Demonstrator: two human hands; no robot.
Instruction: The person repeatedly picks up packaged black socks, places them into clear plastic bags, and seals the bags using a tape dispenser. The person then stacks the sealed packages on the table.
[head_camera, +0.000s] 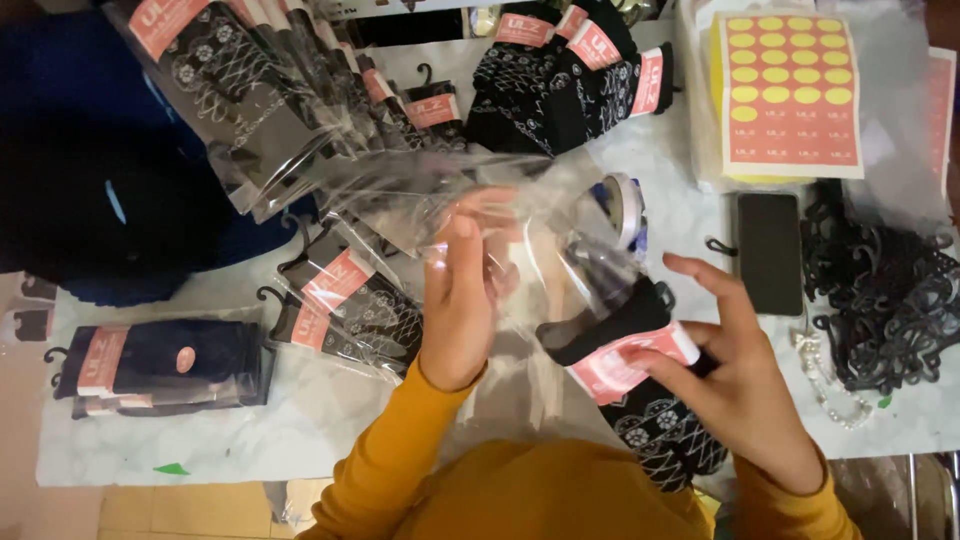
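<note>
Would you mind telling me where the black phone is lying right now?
In the head view the black phone lies flat on the table's right side, just below the sheet of yellow stickers and left of the pile of black hangers, beyond the right hand.

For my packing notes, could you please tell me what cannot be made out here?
Head view only:
- Clear bag: its opening is lost in glare and blur.
- Right hand palm: turned away, so its grip on the socks is hidden.
- Socks' toe end: cut off behind the yellow sleeve.

From my remote seat I see a white marbled table (300, 420) spreading below and beyond the fingers, yellowish floor tiles (190, 510) at the lower left, a metal frame (925, 495) lower right, under soft indoor light.
</note>
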